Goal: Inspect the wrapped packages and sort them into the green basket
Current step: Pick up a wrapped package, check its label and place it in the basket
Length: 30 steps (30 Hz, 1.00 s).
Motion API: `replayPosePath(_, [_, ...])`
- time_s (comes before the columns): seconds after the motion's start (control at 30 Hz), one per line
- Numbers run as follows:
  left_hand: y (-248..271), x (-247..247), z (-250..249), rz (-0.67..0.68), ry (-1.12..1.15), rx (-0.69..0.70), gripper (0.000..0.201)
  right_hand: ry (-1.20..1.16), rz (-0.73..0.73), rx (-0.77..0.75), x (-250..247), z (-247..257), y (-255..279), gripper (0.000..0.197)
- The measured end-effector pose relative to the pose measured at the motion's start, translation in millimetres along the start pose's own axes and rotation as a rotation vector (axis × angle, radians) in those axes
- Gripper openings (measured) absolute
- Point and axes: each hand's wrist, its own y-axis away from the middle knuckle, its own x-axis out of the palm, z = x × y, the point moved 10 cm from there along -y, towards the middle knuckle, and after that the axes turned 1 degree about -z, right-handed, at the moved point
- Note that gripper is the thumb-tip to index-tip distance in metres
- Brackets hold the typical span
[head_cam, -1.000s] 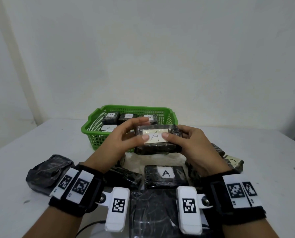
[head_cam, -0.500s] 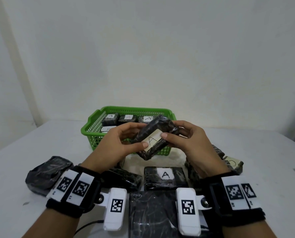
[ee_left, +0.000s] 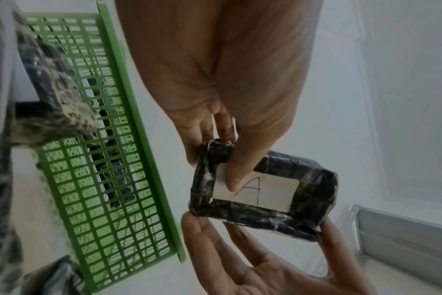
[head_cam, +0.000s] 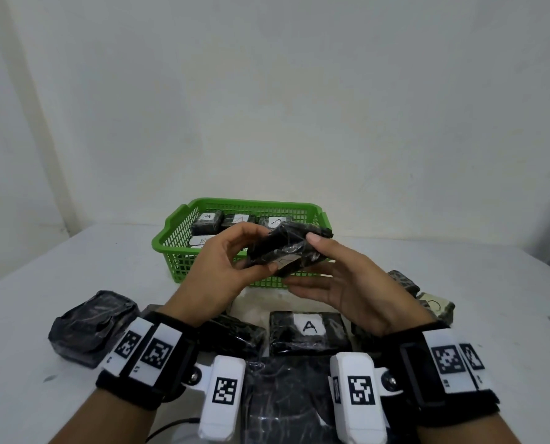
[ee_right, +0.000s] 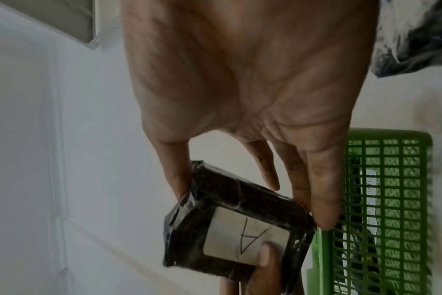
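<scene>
A black wrapped package point(head_cam: 286, 248) with a white label marked A is held in the air just in front of the green basket point(head_cam: 177, 238). It is tilted, and the label faces down towards me. My left hand point(head_cam: 264, 251) pinches its left end, thumb on the label point(ee_left: 262, 191). My right hand point(head_cam: 305, 261) holds the right end, thumb on the top edge and fingers stretched underneath. The right wrist view shows the package point(ee_right: 225, 199) between that thumb and those fingers. Several labelled packages point(head_cam: 208, 221) lie inside the basket.
On the white table lie more wrapped packages: one marked A point(head_cam: 307, 328) near me, a bulky black one point(head_cam: 91, 325) at the left, a large one point(head_cam: 286, 395) between my wrists, and some at the right point(head_cam: 433, 306). A white wall stands behind the basket.
Both hands have turned the package: its A label faced me, then tilted, and now points downward. The package also rose a little towards the basket, and my right fingers slid under it.
</scene>
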Motion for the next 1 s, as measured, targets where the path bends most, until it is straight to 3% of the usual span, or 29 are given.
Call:
replayPosePath(0.1, [1.0,5.1,-1.9,0.052,0.02,0.002,0.038,0.002,0.028,-0.013,-0.3,-0.3,-1.3,0.04])
replayPosePath(0.2, [2.9,7.5,-5.0,0.073,-0.015,0.003,0.039,0.018,0.057,-0.023,2.9,-1.4,-2.7,0.043])
replayPosePath(0.3, [6.0,13.6,-2.0,0.17,-0.042,-0.034,0.064,0.073,0.03,-0.128,2.5,8.8,-3.8,0.039])
replayPosePath(0.37, [9.1,16.7,6.5,0.228,0.017,-0.116,0.09,0.141,-0.01,-0.185,-0.4,12.9,-6.1,0.051])
replayPosePath(0.43, [10.8,18.4,14.1,0.216,0.067,-0.193,0.104,0.225,-0.077,-0.219,-9.5,11.2,-12.2,0.083])
replayPosePath(0.5, [7.5,14.4,19.1,0.145,0.075,-0.216,0.098,0.261,-0.1,-0.223,-13.3,8.4,-15.7,0.106])
replayPosePath(0.6, [1.4,6.6,22.3,0.072,0.059,-0.196,0.087,0.271,-0.046,-0.167,-7.6,2.5,-14.8,0.114])
replayPosePath(0.8, [2.1,10.8,25.9,0.089,0.119,-0.217,0.106,0.269,-0.1,-0.2,-8.9,11.8,-9.7,0.097])
replayPosePath(0.87, [-0.8,5.8,22.1,0.038,0.08,-0.181,0.093,0.273,-0.08,-0.195,-6.5,10.1,-9.6,0.101])
replayPosePath(1.0, [1.4,5.1,19.9,0.067,0.122,-0.193,0.086,0.295,-0.061,-0.224,-2.2,15.5,-4.0,0.079])
